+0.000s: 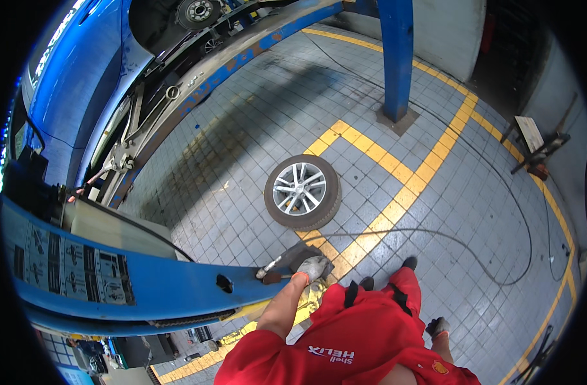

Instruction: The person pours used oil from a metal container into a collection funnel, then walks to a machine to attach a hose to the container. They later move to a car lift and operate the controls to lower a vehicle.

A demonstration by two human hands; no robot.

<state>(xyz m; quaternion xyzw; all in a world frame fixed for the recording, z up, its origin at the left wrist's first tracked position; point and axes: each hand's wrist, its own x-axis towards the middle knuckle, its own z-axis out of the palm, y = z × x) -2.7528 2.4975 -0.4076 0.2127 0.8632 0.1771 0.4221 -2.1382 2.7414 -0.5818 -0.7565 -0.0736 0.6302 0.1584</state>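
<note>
My left hand (312, 268), in a grey work glove with an orange cuff, is at a dark bracket on the side of a blue lift post (178, 284), near a metal lever or fitting (269, 267). What its fingers hold is hidden. My right hand (438, 327), gloved too, hangs low beside my red work clothes, its fingers curled; whether anything is in it cannot be made out. Ahead of me a car wheel with tyre and silver alloy rim (299, 189) lies flat on the tiled floor.
A blue car (76, 86) stands at the left by a lift platform (226, 65). A blue post (397, 62) rises beyond the wheel. A thin hose (438, 233) loops across the floor. A small bench (529, 134) stands by the right wall. Yellow equipment (312, 296) is beside me.
</note>
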